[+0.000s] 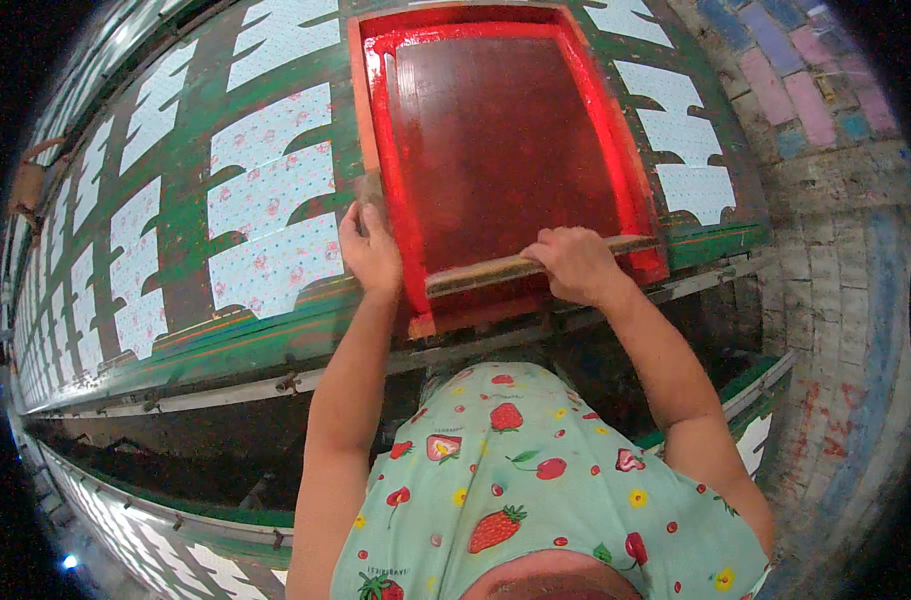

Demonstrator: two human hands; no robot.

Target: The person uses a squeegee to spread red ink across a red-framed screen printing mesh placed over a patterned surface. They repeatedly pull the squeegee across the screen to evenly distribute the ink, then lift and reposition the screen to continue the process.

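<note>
A screen printing frame [367, 110] with red ink along its inner border lies on the long green table. Its mesh [496, 130] looks dark reddish brown. My right hand [579, 265] is closed round a long wooden-edged squeegee [476, 275], which lies across the near end of the mesh, slightly slanted. At the frame's left side, my left hand [373, 248] grips the wooden edge, its thumb partly hiding the other fingers. Beside that hand lies a white fabric piece [274, 205] with pink and blue print.
Rows of cut white pieces [136, 255] cover the green table [181, 200] to the left, more [686, 135] to the right. A metal rail [206, 390] runs along the near edge. Behind me stands another table with pieces [136, 530]. A brick floor [826, 270] lies at right.
</note>
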